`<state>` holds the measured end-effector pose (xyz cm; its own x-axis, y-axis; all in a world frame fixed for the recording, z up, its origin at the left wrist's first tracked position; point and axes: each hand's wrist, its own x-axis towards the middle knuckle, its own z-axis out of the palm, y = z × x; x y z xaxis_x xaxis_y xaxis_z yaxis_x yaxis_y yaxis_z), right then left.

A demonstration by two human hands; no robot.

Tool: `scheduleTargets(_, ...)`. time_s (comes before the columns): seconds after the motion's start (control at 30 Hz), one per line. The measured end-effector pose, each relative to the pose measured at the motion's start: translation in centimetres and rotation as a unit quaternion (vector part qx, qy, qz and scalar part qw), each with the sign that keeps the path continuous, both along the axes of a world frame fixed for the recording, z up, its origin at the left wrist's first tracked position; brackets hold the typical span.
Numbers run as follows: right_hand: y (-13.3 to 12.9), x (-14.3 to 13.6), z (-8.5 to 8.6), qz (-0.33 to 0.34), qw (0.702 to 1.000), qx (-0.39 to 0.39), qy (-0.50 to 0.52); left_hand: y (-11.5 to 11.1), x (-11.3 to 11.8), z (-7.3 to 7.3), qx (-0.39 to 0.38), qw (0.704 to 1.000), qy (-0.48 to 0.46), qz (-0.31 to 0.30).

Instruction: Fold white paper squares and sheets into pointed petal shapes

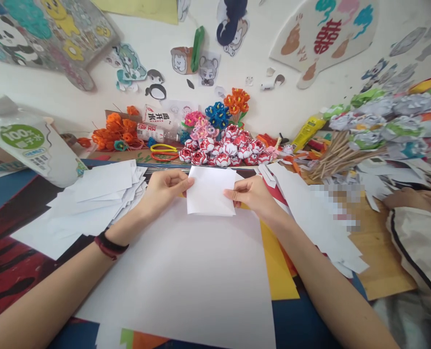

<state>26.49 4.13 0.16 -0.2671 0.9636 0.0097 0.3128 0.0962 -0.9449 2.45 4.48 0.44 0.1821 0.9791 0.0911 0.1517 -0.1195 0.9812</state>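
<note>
Between my two hands is a small folded white paper (211,191), raised over the far part of a large white sheet (193,271). My left hand (170,189) pinches its left edge between thumb and fingers. The right edge is pinched by my right hand (250,194), its thumb on the front face. Several loose white papers (102,186) lie in a pile to the left, and another stack of white paper (310,213) lies to the right. Yellow paper (277,266) shows from beneath the large sheet.
A white bottle (34,140) stands at the left. Red-and-white paper flowers (230,148) line the back by the wall, with orange flowers (117,128) left of them. Flowers on wooden sticks (333,152) lie at right, near another person's sleeve (419,247).
</note>
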Motion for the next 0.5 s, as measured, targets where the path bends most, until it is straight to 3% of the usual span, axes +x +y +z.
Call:
scheduleTargets(0.1, -0.03, -0.05, -0.09, 0.010, 1.000, -0.006, -0.004, -0.02, 0.04, 0.24, 0.014, 1.000, -0.006, -0.006)
scheduleTargets(0.27, -0.27, -0.28, 0.06, 0.037, 0.999, 0.003, -0.010, -0.13, 0.02, 0.33, 0.038, 0.998, -0.003, 0.048)
scheduleTargets(0.5, -0.25, -0.21, 0.03, 0.043, 0.999, 0.005, -0.017, 0.36, -0.32, -0.05, 0.089, 0.994, 0.051, 0.045)
